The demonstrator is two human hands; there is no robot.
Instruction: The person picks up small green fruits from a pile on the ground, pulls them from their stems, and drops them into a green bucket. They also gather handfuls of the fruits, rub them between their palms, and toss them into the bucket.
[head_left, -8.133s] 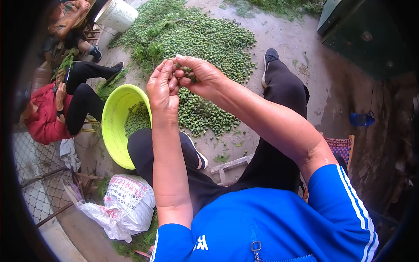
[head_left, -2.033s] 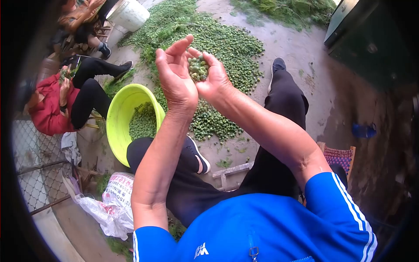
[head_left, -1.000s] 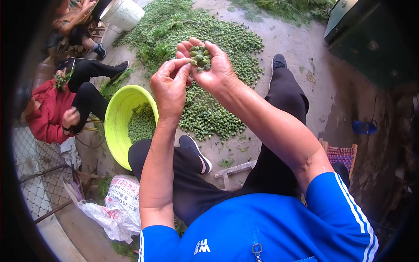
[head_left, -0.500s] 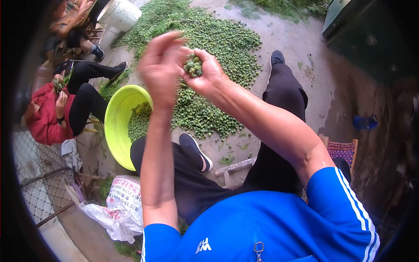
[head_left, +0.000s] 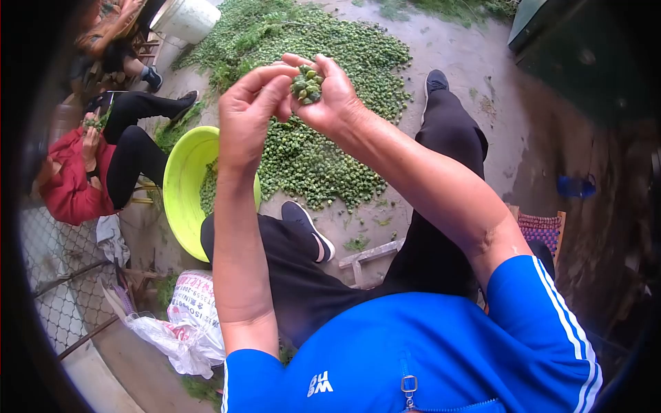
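My right hand [head_left: 333, 94] is cupped, palm up, around a small handful of green pods [head_left: 307, 85], with the thumb on one side and fingers on the other. From the left, my left hand [head_left: 253, 113] reaches to the edge of that handful, thumb and fingers pinched together. Whatever is in the pinch is too small or hidden to make out. Below both hands spreads a big heap of similar round green pods [head_left: 330, 158] on the ground. Beside my left forearm a yellow-green basin [head_left: 180, 186] stands tilted, with more pods partly visible inside.
A person in a red top [head_left: 76, 180] sits at left, holding green sprigs. Another seated person is behind, near a white bucket [head_left: 187, 20]. A printed white sack [head_left: 196, 303] lies by my left leg. A woven stool [head_left: 540, 230] and a blue object [head_left: 575, 186] are at right.
My left hand, blurred and raised above the handful before, has come down to pinch at its edge. My right hand keeps holding the pods. The view has shifted slightly.
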